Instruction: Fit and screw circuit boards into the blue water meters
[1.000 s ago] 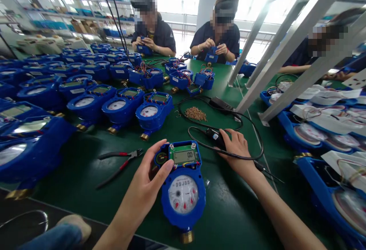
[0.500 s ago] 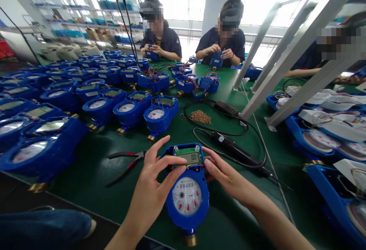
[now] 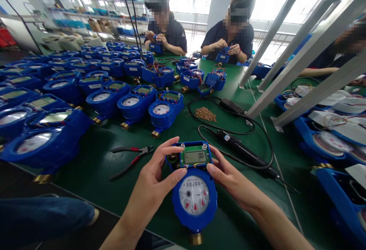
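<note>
My left hand (image 3: 156,179) curved round meter (image 3: 195,193), lower centre of frame, thumb by display (image 3: 195,156); right hand (image 3: 233,177) cups opposite side. Thumb pressing inward could snag thin wires (image 3: 197,165) under display. Uneven squeeze could skew board. Cable (image 3: 271,143), looped at centre right, could catch my right forearm if I reach.

Pliers (image 3: 132,157) lie left of the meter (image 3: 195,194).

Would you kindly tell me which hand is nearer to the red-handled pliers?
The left hand: it is just right of the pliers, at the left of the blue meter. The right hand is farther away, on the meter's right side.
</note>
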